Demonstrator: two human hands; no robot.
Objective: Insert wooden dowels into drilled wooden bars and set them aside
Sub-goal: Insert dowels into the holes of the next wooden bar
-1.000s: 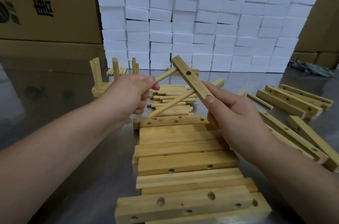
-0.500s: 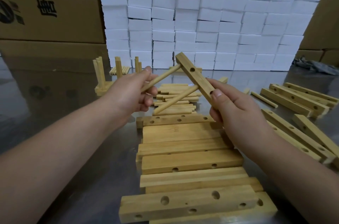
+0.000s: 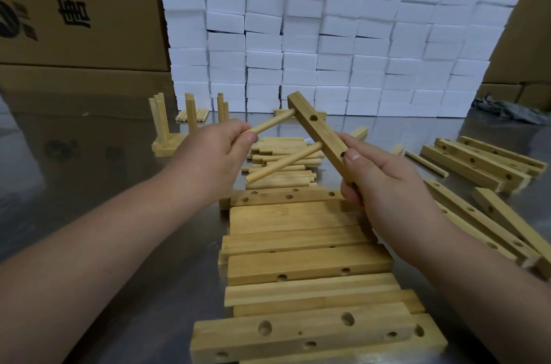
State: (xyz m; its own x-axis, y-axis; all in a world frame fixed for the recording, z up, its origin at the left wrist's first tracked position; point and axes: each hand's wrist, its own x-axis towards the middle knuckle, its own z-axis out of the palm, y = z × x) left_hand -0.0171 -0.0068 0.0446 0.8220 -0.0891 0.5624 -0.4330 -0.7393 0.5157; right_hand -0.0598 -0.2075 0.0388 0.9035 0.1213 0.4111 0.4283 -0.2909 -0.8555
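bar (image 3: 321, 133) tilted, clear above dowel pile (image 3: 277, 144)

Smooth matt wooden bars (image 3: 298, 262) and dowels (image 3: 283, 165) lie on a glossy metal table (image 3: 98, 184).

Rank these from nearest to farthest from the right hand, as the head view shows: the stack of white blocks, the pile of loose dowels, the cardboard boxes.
1. Pile of loose dowels, lying just left of the right hand.
2. Stack of white blocks, farther back, in the middle.
3. Cardboard boxes, behind that stack.
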